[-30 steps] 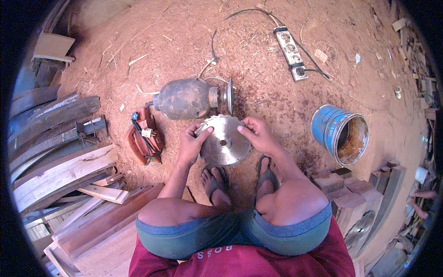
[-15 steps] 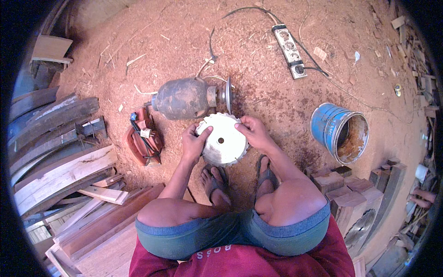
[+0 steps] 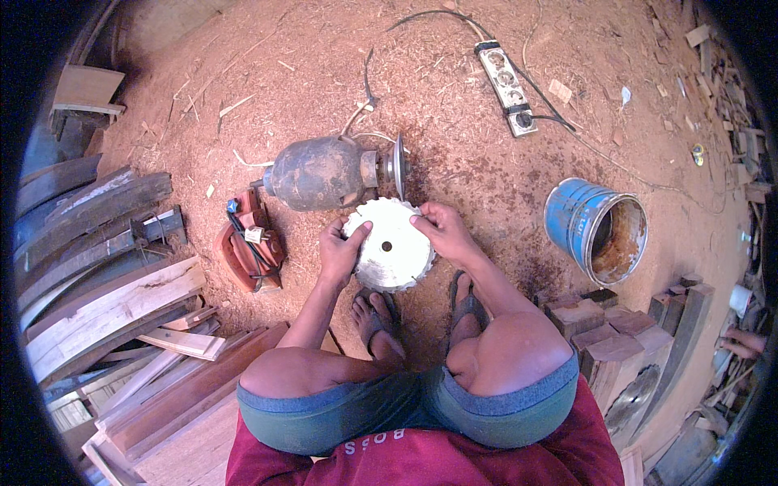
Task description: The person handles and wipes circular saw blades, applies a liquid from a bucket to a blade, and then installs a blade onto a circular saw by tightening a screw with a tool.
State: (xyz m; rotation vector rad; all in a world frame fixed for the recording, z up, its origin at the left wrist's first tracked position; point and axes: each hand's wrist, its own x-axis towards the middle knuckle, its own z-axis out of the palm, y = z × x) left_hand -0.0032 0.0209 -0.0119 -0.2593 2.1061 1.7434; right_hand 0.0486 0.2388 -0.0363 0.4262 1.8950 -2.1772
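Note:
A round toothed saw blade (image 3: 397, 263) with a small centre hole is held flat between my two hands, over the ground in front of my feet. My left hand (image 3: 342, 245) pinches its left edge, thumb on top. On the upper right rim, my right hand (image 3: 442, 231) grips with the thumb on the face and the fingers behind, partly hidden. Just beyond the blade lies a rusty electric motor (image 3: 320, 172) with a thin grinding disc (image 3: 399, 168) on its shaft. The disc's lower edge is close to the saw blade's far teeth; whether they touch I cannot tell.
An orange power tool (image 3: 253, 247) with its cord lies left of the motor. At right a blue metal bucket (image 3: 571, 223) rests on its side. A power strip (image 3: 504, 85) lies far off. Boards (image 3: 121, 300) crowd the left; wooden blocks (image 3: 620, 348) and another saw blade (image 3: 636, 391) sit at right.
The hands and saw blade keep nearly the same place. The whole view has shifted very slightly; nothing is taken up or let go.

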